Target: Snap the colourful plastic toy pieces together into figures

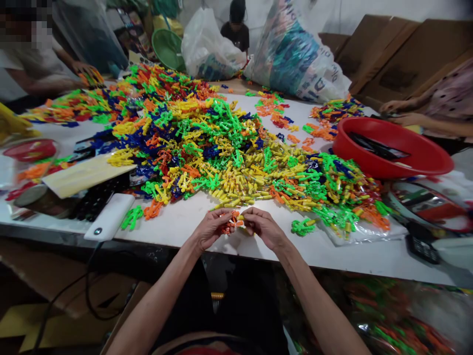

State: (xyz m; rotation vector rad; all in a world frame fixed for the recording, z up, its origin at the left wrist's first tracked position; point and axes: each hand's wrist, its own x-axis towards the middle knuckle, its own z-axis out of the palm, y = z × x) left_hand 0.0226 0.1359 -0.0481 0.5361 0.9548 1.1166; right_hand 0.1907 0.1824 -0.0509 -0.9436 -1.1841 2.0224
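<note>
My left hand (212, 228) is closed on an orange plastic toy piece (229, 222) with thin arms, just above the table's front edge. My right hand (263, 226) pinches a small yellow piece (241, 217) against the orange one; the two seem to touch, but fingers hide the joint. Right behind my hands lies a spread of yellow cylinder-like pieces (240, 185). Beyond it rises a big heap of green, yellow, blue and orange plastic toys (207, 128). A loose green toy (303, 226) rests to the right of my right hand.
A red basin (391, 167) stands at the right, near a black phone (423, 246). To the left lie a white power bank (110, 217) with a cable and a pale board (88, 175). Big plastic bags (295, 59) stand behind the heap. Other people sit around the table.
</note>
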